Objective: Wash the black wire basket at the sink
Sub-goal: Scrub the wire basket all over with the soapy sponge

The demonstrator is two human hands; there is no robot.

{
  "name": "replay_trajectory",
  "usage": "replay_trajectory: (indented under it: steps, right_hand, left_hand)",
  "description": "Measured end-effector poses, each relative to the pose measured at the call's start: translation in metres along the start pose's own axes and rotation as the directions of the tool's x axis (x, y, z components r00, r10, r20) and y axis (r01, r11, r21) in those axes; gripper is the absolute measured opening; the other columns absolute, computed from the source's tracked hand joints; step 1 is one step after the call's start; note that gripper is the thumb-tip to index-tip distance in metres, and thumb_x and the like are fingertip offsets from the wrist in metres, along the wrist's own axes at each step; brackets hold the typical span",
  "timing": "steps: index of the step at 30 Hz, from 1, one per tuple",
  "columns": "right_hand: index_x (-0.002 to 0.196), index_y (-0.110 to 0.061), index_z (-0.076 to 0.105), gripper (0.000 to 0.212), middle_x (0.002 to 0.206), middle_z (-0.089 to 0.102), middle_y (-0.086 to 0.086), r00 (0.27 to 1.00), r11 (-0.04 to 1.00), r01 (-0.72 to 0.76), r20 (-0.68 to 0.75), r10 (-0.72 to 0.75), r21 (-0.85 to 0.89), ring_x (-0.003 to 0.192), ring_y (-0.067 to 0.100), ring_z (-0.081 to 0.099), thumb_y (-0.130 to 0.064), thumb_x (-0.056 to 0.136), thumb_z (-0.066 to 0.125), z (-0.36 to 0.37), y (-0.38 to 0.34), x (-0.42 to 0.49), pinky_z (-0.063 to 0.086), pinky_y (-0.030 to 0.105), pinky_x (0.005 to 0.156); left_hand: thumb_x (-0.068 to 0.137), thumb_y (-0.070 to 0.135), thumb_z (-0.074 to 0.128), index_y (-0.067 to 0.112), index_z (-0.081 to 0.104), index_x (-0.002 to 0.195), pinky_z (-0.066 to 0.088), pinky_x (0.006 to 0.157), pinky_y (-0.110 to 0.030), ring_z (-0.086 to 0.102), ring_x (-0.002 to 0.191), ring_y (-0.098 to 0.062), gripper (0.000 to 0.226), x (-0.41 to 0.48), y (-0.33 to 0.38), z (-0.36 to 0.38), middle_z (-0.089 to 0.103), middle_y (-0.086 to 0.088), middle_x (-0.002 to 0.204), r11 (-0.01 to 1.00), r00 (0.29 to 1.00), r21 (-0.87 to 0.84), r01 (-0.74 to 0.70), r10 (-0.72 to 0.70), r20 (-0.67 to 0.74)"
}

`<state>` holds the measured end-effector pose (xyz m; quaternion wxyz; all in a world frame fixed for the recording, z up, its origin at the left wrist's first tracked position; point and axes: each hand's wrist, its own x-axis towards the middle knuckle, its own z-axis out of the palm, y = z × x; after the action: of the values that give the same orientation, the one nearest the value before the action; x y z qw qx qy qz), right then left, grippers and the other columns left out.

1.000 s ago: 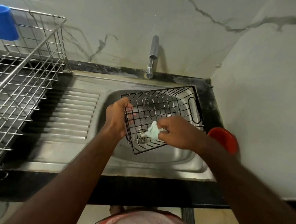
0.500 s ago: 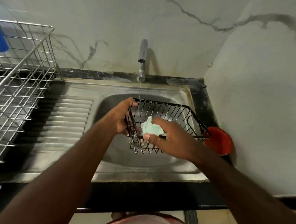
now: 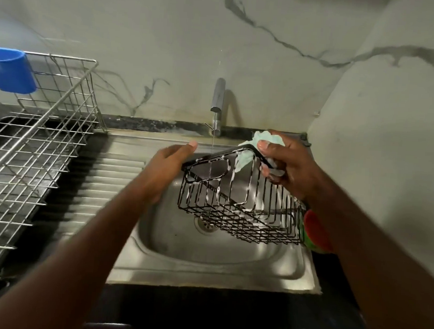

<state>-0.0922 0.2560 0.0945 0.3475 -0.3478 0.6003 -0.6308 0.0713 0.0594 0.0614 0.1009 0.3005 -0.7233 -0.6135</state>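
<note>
The black wire basket (image 3: 236, 206), streaked with white soap foam, hangs tilted over the steel sink (image 3: 230, 264). My left hand (image 3: 164, 171) grips its left end by the rim. At the far corner of the rim my right hand (image 3: 284, 163) holds a pale green cloth (image 3: 247, 151), with the thumb pressing it onto the wire. A thin stream of water falls from the tap (image 3: 218, 98) through the basket's left part. The drain (image 3: 206, 223) shows beneath the basket.
A steel dish rack (image 3: 31, 158) stands on the left, over the ribbed drainboard's (image 3: 113, 181) far side, with a blue cup (image 3: 11, 69) on its back rim. A red bowl (image 3: 317, 232) sits at the sink's right, partly behind my right arm. Marble walls close the back and right.
The basket has been turned and lifted, its end face now toward me. My right hand with the cloth moved from the basket's near side up to the far right corner of the rim.
</note>
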Motion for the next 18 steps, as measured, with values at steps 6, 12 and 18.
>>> replay_trajectory:
  steps: [6,12,18]
  right_hand:
    - [0.085,-0.008,0.057,0.007,0.053,0.054,-0.001,0.984,0.990,-0.009,0.177,-0.017,0.143,0.037,0.012,0.044,-0.015,0.087,0.056,-0.005,-0.009,0.030,0.020,0.022,0.032]
    - [0.083,0.000,0.062,0.014,0.087,0.054,0.031,0.990,0.979,-0.077,0.133,0.052,0.188,0.040,0.021,0.052,-0.013,0.082,0.058,-0.018,-0.003,0.058,0.041,0.020,0.036]
    - [0.098,-0.009,0.059,0.023,0.099,0.065,0.015,0.928,0.987,-0.122,-0.341,0.152,0.108,0.091,0.032,0.063,-0.031,0.095,0.053,-0.039,-0.007,0.059,0.053,0.045,0.076]
  left_hand:
    - [0.095,0.042,0.052,0.009,0.076,0.093,0.043,0.105,-0.046,0.069,0.104,-0.032,0.041,0.007,0.037,-0.033,0.076,-0.013,0.097,0.971,0.912,0.105,-0.217,0.163,0.376]
    - [0.090,0.009,0.060,-0.003,0.065,0.094,0.056,0.072,-0.028,0.067,0.064,-0.018,0.014,0.009,0.039,-0.014,0.066,-0.003,0.066,0.987,0.855,-0.140,-0.080,0.140,0.499]
    - [0.100,0.001,0.044,-0.005,0.066,0.104,0.055,0.067,-0.030,0.054,0.055,-0.013,0.023,0.008,0.026,0.026,0.056,-0.001,0.063,0.967,0.870,-0.253,0.012,0.115,0.480]
